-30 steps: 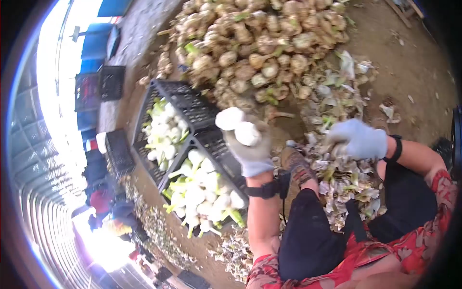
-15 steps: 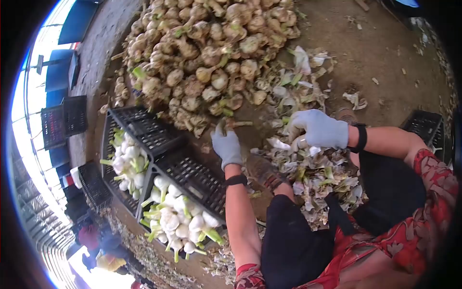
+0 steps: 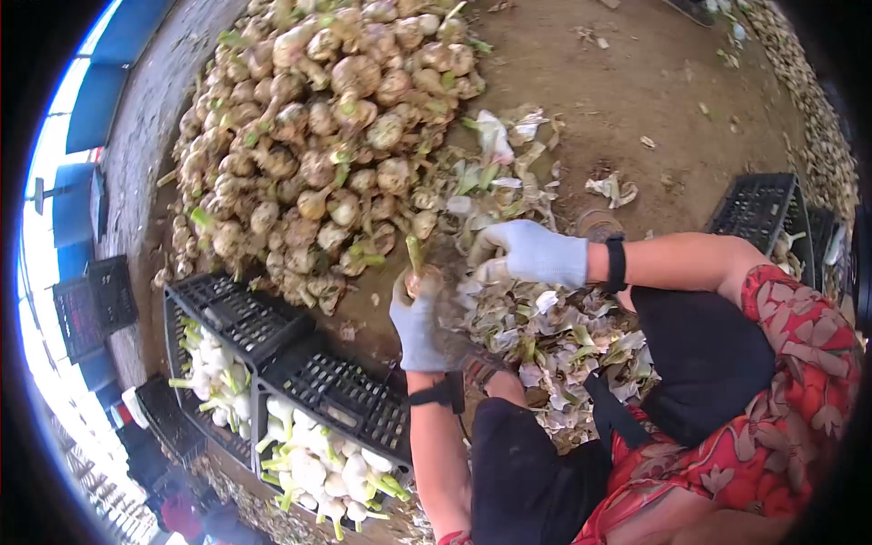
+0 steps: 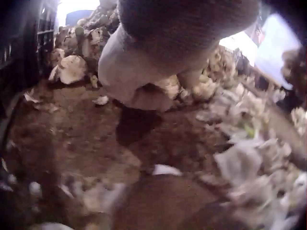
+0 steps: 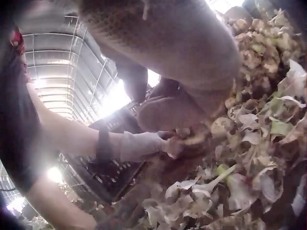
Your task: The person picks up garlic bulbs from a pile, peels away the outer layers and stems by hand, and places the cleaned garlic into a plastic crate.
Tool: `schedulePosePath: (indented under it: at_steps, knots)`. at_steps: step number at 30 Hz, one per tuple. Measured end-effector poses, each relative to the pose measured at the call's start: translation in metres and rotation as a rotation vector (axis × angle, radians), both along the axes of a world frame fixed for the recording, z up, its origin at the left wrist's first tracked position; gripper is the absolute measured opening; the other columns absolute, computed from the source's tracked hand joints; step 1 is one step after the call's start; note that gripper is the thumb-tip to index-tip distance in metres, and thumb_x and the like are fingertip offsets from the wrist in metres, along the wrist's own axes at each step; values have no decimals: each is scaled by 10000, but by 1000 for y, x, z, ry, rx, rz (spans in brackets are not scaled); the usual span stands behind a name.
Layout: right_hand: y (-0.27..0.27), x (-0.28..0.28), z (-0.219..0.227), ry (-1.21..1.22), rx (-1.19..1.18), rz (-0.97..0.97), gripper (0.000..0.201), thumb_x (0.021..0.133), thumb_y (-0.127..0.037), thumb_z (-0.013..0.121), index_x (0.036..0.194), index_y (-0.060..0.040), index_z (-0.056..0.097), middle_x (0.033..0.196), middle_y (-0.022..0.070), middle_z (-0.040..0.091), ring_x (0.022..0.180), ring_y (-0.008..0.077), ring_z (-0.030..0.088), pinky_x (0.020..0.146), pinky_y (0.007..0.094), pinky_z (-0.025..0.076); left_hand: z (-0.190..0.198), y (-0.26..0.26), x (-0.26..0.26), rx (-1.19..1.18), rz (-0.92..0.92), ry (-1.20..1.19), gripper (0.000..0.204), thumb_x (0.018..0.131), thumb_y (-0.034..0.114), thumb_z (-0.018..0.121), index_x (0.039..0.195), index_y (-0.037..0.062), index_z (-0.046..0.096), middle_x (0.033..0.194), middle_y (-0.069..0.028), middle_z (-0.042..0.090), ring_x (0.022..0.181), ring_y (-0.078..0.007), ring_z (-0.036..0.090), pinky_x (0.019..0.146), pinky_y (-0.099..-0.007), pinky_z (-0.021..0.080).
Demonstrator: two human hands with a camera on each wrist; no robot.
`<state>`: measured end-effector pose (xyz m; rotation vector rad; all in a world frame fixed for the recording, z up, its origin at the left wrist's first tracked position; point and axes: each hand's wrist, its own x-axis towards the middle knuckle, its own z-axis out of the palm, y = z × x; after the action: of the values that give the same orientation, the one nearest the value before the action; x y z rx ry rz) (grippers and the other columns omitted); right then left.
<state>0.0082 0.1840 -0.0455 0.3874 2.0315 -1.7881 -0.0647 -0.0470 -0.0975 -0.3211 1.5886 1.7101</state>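
Note:
My gloved left hand grips an unpeeled garlic bulb, its short green stem pointing up. The right wrist view shows the same bulb at the left fingertips. Just to the right, my gloved right hand has curled fingers, with the thumb drawn in beside them. No object shows in the right hand, though its palm side is hidden in the head view. Beyond both hands lies a large heap of unpeeled garlic. Loose garlic skins cover the ground below the right hand.
Black crates stand on the left, holding peeled white garlic with green stems. Another black crate is at the far right. My shoe is close below the left hand. Bare earth stretches behind the skins.
The left hand held white peeled bulbs over the crates, then reached to the heap's edge without them. It now holds an unpeeled bulb, closer to the right hand. The view has shifted right.

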Motion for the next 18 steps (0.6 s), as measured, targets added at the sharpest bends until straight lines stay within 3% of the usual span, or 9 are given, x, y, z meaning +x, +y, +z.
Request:
schedulePosePath:
  at_steps: [3, 6, 7, 9, 10, 12, 13, 15, 18]
  knots:
    - [-1, -10, 5, 152, -51, -111, 435, 773, -382, 753, 977, -9, 658, 915, 130, 682, 871, 201, 646, 767, 336, 487, 57, 55, 23, 79, -8, 160, 658, 812, 155, 734, 1350, -42, 410, 1091, -82, 603, 799, -115, 612, 642, -248, 527]
    - [5, -17, 16, 156, -42, -134, 407, 782, -363, 758, 953, -10, 651, 879, 111, 663, 851, 191, 618, 772, 317, 483, 60, 67, 28, 37, -106, 273, 610, 818, 112, 695, 1339, -52, 423, 1106, -93, 604, 830, -116, 612, 675, -234, 524]
    - [7, -17, 16, 177, -68, -130, 391, 793, -358, 752, 944, -12, 650, 848, 99, 657, 809, 180, 615, 735, 312, 485, 58, 68, 28, 9, -136, 414, 562, 818, 91, 663, 1318, -53, 452, 1099, -89, 611, 853, -118, 613, 703, -233, 523]
    - [10, -19, 18, 218, -132, -120, 362, 814, -347, 740, 925, -15, 646, 786, 74, 646, 725, 157, 607, 661, 303, 489, 64, 65, 27, -6, -152, 316, 599, 786, 96, 716, 1304, -62, 459, 1104, -88, 608, 868, -110, 592, 741, -251, 515]
    - [14, -19, 21, 82, -196, -100, 361, 810, -347, 748, 934, -22, 653, 778, 56, 645, 707, 133, 592, 641, 291, 484, 70, 63, 27, -16, -159, 267, 618, 770, 98, 742, 1296, -66, 463, 1107, -87, 607, 875, -106, 582, 760, -260, 511]
    - [21, -24, 37, -193, -323, -56, 359, 803, -347, 763, 953, -35, 668, 763, 18, 643, 669, 85, 562, 600, 268, 473, 79, 67, 33, 112, -46, 127, 569, 805, 210, 749, 1254, -41, 507, 1006, -58, 617, 794, -100, 588, 672, -241, 503]
    - [17, -24, 16, -41, -318, -53, 307, 834, -298, 737, 954, -23, 673, 694, 18, 627, 552, 83, 544, 494, 253, 449, 84, 66, 34, 197, -5, 24, 555, 813, 248, 748, 1235, -34, 522, 971, -49, 616, 762, -99, 586, 646, -235, 497]
    - [21, -26, 23, -92, -442, -44, 262, 883, -273, 677, 966, -25, 670, 657, 20, 613, 519, 84, 542, 466, 235, 421, 85, 59, 36, 294, 15, -69, 549, 825, 388, 728, 1158, -14, 556, 852, -31, 602, 645, -107, 565, 555, -232, 468]
    - [24, -28, 35, -127, -461, -23, 227, 908, -228, 632, 974, -14, 667, 628, 28, 603, 512, 97, 559, 468, 248, 433, 75, 51, 36, 438, -25, -64, 590, 812, 457, 726, 1135, -4, 549, 848, -43, 614, 623, -118, 575, 538, -254, 473]
